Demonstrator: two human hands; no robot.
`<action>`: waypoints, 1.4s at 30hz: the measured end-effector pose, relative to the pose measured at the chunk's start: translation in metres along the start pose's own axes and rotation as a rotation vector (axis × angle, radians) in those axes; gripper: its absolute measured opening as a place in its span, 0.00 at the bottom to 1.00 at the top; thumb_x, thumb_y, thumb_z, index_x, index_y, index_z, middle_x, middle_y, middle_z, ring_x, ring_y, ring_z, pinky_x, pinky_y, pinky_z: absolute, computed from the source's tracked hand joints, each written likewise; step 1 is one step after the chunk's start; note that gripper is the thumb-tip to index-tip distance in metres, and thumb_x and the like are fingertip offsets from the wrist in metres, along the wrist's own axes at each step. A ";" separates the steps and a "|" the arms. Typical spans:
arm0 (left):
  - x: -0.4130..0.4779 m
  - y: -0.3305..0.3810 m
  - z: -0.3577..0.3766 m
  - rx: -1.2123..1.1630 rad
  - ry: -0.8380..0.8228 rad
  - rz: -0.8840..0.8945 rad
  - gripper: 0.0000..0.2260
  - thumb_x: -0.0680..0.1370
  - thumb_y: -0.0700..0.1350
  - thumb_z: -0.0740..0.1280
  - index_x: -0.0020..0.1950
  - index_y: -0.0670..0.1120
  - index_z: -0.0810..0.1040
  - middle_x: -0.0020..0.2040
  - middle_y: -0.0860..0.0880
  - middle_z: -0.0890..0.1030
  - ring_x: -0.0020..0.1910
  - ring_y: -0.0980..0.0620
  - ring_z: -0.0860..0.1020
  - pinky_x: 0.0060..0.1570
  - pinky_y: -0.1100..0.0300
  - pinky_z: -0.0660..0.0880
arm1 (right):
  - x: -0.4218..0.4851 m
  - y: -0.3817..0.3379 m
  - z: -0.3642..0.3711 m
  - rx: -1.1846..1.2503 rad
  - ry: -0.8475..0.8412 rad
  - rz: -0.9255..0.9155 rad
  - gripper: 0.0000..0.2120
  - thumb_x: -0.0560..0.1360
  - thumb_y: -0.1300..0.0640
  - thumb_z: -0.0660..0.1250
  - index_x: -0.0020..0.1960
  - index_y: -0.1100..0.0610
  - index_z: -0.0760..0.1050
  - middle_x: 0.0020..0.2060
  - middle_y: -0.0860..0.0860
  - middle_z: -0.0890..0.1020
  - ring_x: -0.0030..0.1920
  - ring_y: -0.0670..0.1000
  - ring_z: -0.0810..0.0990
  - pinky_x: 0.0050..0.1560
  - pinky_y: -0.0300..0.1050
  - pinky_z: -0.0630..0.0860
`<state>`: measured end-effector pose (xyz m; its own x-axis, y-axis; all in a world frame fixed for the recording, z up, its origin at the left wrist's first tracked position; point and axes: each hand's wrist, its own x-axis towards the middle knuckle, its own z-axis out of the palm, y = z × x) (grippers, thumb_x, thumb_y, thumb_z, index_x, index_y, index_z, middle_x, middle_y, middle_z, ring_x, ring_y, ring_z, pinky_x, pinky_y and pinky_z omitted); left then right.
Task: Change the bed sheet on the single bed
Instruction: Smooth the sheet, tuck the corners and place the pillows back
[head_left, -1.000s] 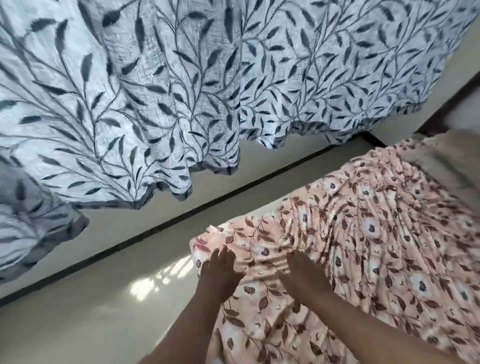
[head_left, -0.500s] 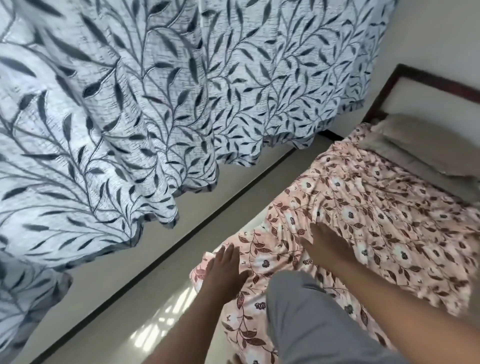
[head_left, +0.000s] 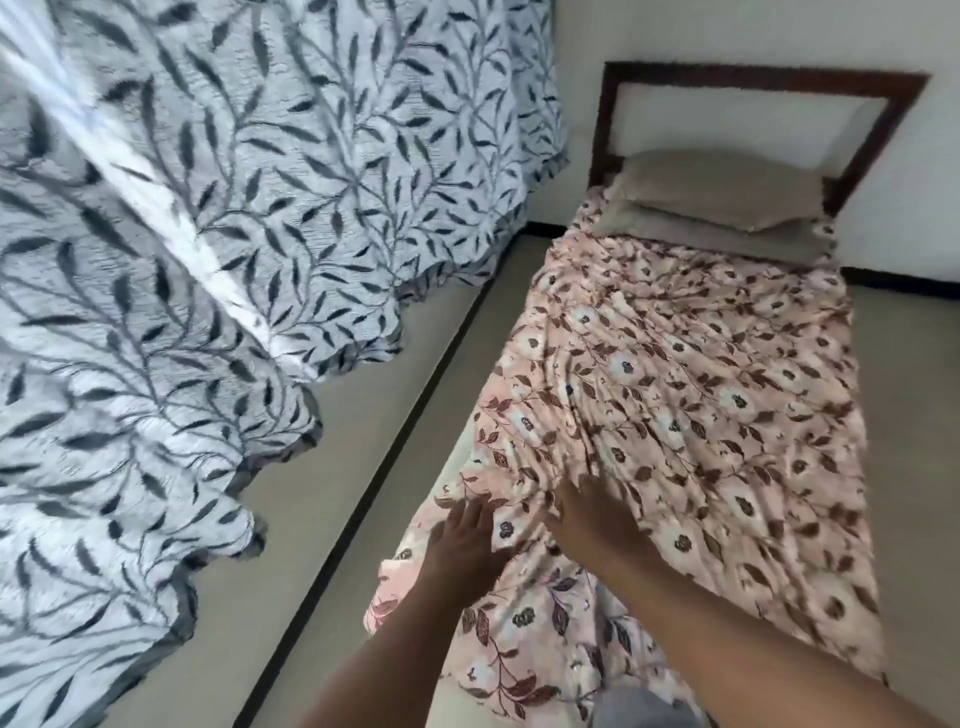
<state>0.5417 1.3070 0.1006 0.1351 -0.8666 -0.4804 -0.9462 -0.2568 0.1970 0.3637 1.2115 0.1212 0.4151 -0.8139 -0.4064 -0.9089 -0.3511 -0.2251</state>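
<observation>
The pink floral bed sheet (head_left: 675, 415) is draped over the single bed (head_left: 623, 96), covering it from just below the pillows down to the near end, and it's pretty rumpled, with long creases fanning out from the near-left corner toward 1 o'clock. Its near-left edge hangs off the side of the mattress and bunches up around 7 o'clock in the frame.

Both hands are down flat on that sheet near the near-left corner. The left hand (head_left: 467, 540) lies palm down, fingers stretched out and slightly spread, pointing to about 12 o'clock, with the fabric under the palm rather than pinched. The right hand (head_left: 592, 519) sits just beside it at 3 o'clock, also palm down with fingers extended, though it's motion-blurred so the fingertips are hard to make out. Neither hand is gripping anything; both forearms come in from the bottom edge, angled up toward 11 o'clock.

Two beige pillows (head_left: 717, 192) are stacked at the far end against the dark wooden headboard. Over at 9 to 11 o'clock hangs a white curtain (head_left: 234, 234) with a dark leaf print, its hem just above the pale floor (head_left: 332, 519). A bit of grey cloth (head_left: 644, 709) shows at 6 o'clock.
</observation>
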 end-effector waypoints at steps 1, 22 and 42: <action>0.006 0.002 0.003 0.002 -0.015 0.007 0.36 0.82 0.65 0.52 0.82 0.47 0.43 0.83 0.48 0.43 0.81 0.46 0.42 0.79 0.42 0.49 | -0.004 0.004 0.005 0.013 -0.008 0.020 0.32 0.82 0.36 0.53 0.80 0.53 0.58 0.79 0.59 0.61 0.77 0.60 0.63 0.72 0.56 0.66; -0.025 -0.052 0.038 0.045 -0.062 0.000 0.35 0.81 0.60 0.61 0.82 0.47 0.52 0.82 0.49 0.52 0.81 0.46 0.53 0.76 0.44 0.57 | -0.058 -0.005 0.091 0.182 -0.038 0.151 0.31 0.82 0.37 0.56 0.78 0.55 0.61 0.76 0.56 0.66 0.75 0.57 0.66 0.70 0.53 0.69; 0.258 -0.196 0.177 0.082 -0.124 0.240 0.21 0.74 0.41 0.74 0.67 0.49 0.78 0.71 0.48 0.75 0.69 0.44 0.74 0.62 0.49 0.75 | 0.089 -0.035 0.276 0.200 -0.175 0.462 0.34 0.83 0.42 0.56 0.83 0.56 0.50 0.81 0.59 0.56 0.79 0.56 0.61 0.73 0.48 0.66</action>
<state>0.7104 1.2091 -0.2133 -0.1276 -0.8381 -0.5304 -0.9681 -0.0109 0.2501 0.4438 1.2794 -0.1509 -0.0103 -0.7675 -0.6410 -0.9803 0.1343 -0.1451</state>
